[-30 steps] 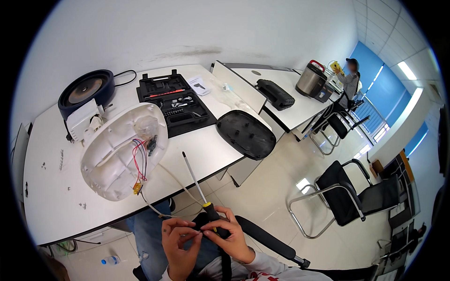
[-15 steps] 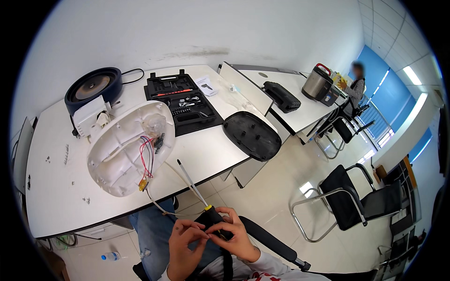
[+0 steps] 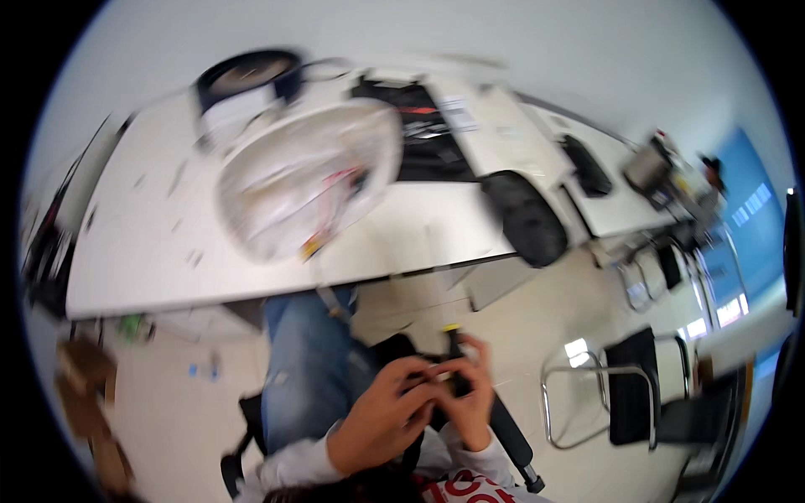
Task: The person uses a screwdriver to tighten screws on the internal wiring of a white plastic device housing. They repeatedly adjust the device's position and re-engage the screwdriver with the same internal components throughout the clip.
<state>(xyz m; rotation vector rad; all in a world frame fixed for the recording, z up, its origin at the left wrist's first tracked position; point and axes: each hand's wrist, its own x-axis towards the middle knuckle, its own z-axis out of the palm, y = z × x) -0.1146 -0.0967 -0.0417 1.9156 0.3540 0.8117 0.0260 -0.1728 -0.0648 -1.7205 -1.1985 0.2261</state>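
Both hands meet over my lap with their fingertips together. The right hand [image 3: 471, 392] is closed round the black handle of a screwdriver [image 3: 454, 339] with a yellow collar; its shaft is smeared by motion. My left hand [image 3: 384, 412] has its fingers pinched against the right fingertips. Whatever small thing lies between them is hidden. Past the hands, a white oval plastic shell [image 3: 260, 189] lies hollow side up on the table, with coloured wires [image 3: 335, 189] inside. A yellow part [image 3: 313, 245] hangs at the shell's near edge on a pale cable.
The white table [image 3: 142, 260] also bears a dark round appliance [image 3: 251, 74], a black tool case [image 3: 436, 159] and a black oval cover [image 3: 530, 220] at its right edge. A chair [image 3: 633, 386] stands right. Cardboard boxes [image 3: 88, 369] sit on the floor at left. A person [image 3: 708, 184] is far right.
My view has swung, so the table and its contents sit higher and farther right, blurred. Both hands stay together, the right one still round the screwdriver.
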